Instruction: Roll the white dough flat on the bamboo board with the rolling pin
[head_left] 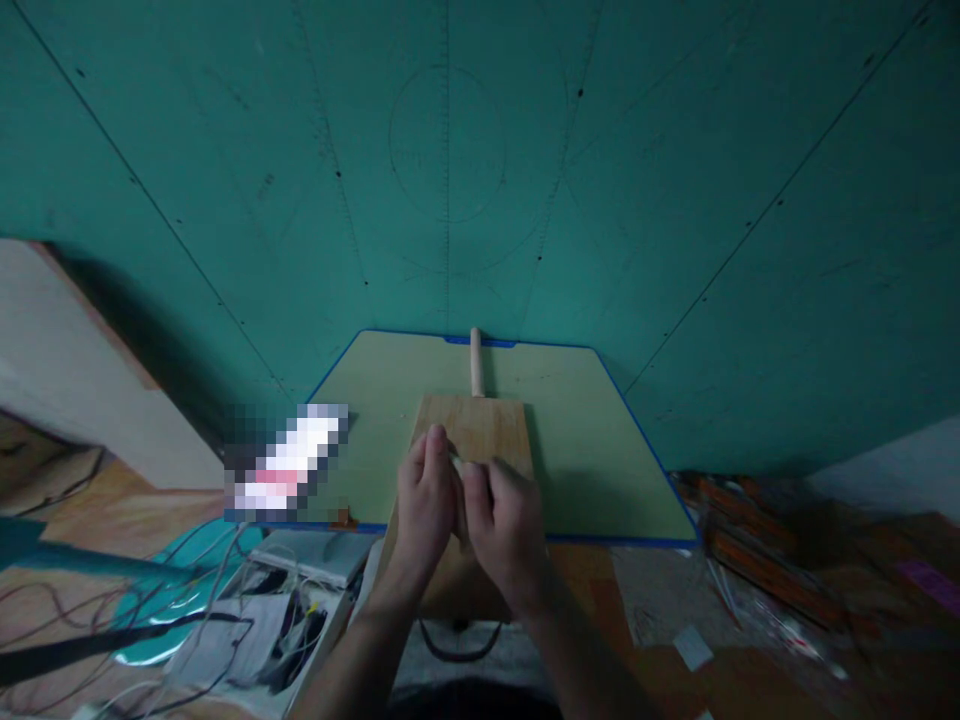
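Note:
Both my hands are held close together above a wooden board [480, 425], thumbs toward each other. My left hand [427, 500] is closed, its thumb pointing up and forward. Closed as well, my right hand [504, 515] has its fingers curled inward. A small pale piece [459, 490] shows in the gap between the two hands; its kind is hard to tell because the fingers cover most of it. Just beyond the board, a wooden rolling pin [476, 365] lies pointing away from me on the pale green tabletop [585, 440].
A green wall [480, 200] with pencil marks rises behind the blue-edged tabletop. At its left side is a pixelated bright object [292, 460]. Tangled cables and a white box [247, 630] lie at lower left. Brown pieces [765, 550] clutter the floor at right.

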